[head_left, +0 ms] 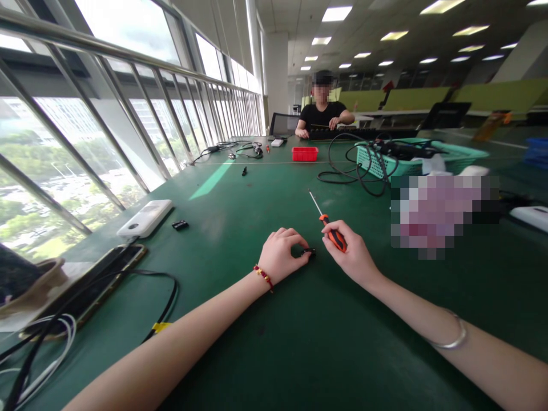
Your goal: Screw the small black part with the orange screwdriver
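My left hand (283,255), with a red beaded bracelet at its wrist, pinches a small black part (309,251) at the green tabletop (240,319). What kind of part it is I cannot make out. To its right, my right hand (351,254) is closed round the orange-and-black handle of a screwdriver (334,233). The metal shaft points away from me and up to the left, its tip apart from the black part. Another small black piece (180,225) lies on the table left of my hands, and a smaller one (244,170) farther off.
Left are a white power bank (146,218), a phone (92,288) and loose cables (169,285). A red bin (305,154) stands farther back. On the right is a teal basket (385,165) with black cables. A person (323,111) sits at the far end.
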A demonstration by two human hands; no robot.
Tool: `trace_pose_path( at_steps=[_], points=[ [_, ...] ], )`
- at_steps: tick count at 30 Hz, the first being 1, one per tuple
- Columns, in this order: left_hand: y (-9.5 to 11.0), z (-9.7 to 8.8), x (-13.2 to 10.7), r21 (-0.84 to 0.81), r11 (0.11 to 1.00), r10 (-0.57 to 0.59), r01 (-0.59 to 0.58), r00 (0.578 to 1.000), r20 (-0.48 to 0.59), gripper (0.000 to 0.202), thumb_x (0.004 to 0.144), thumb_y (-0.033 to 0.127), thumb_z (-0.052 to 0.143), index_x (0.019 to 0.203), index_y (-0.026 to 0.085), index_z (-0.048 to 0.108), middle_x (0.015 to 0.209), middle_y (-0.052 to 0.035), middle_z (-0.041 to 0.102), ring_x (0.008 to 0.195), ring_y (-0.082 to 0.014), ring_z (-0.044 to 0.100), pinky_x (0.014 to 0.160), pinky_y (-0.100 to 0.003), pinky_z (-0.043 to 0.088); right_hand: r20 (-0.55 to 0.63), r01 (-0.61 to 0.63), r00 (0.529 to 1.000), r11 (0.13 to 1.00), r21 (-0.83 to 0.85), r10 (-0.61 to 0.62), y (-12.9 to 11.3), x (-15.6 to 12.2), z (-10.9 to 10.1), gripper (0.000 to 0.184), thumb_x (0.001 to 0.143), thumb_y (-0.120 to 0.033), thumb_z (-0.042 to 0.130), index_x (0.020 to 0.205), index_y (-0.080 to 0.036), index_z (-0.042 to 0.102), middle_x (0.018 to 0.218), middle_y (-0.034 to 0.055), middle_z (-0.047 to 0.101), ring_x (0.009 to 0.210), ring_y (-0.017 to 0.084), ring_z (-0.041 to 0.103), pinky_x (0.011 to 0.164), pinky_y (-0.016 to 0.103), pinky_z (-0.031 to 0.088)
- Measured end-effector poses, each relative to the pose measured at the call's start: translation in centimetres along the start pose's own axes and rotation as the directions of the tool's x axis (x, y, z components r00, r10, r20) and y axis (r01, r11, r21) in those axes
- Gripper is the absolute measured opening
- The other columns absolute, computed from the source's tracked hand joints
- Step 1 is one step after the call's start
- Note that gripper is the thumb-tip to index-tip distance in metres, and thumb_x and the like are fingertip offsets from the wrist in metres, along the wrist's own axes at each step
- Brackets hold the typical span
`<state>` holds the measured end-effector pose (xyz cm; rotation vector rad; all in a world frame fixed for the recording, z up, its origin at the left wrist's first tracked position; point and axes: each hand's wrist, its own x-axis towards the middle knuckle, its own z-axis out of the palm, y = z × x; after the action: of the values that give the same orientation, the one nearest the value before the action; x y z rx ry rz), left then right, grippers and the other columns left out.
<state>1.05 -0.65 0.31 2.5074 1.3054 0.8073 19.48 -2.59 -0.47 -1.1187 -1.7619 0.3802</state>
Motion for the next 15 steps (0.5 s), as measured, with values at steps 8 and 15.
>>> trace_pose_path(
  at_steps=[8,15],
  points=[
    [0.21,-0.16,-0.04,0.017,1.0,-0.023,0.022,0.999,0.038,0.011,0.075,0.03,0.064,0.081,0.021,0.068,0.091,-0.0011,0.068,0.09,-0.0203,0.058,0.083,-0.036,0.044,0.022,0.03,0.999,0.999,-0.029,-0.029,-0.08,0.02,-0.04,0.006,0.084,-0.023,0.051,0.089,-0.021,0.052,0.073,-0.0024,0.052,0.059,0.01,0.047,0.059,0.023,0.037],
    [0.15,-0.09,0.02,0.005,1.0,-0.013,0.013,0.999,0.04,0.011,0.076,0.03,0.065,0.082,0.022,0.07,0.091,-0.0009,0.069,0.09,-0.0199,0.058,0.083,-0.036,0.044,0.039,0.019,0.999,0.999,-0.036,-0.018,-0.17,0.01,-0.1,0.006,0.083,-0.022,0.051,0.088,-0.02,0.053,0.074,-0.002,0.052,0.06,0.01,0.047,0.06,0.023,0.038]
  ],
)
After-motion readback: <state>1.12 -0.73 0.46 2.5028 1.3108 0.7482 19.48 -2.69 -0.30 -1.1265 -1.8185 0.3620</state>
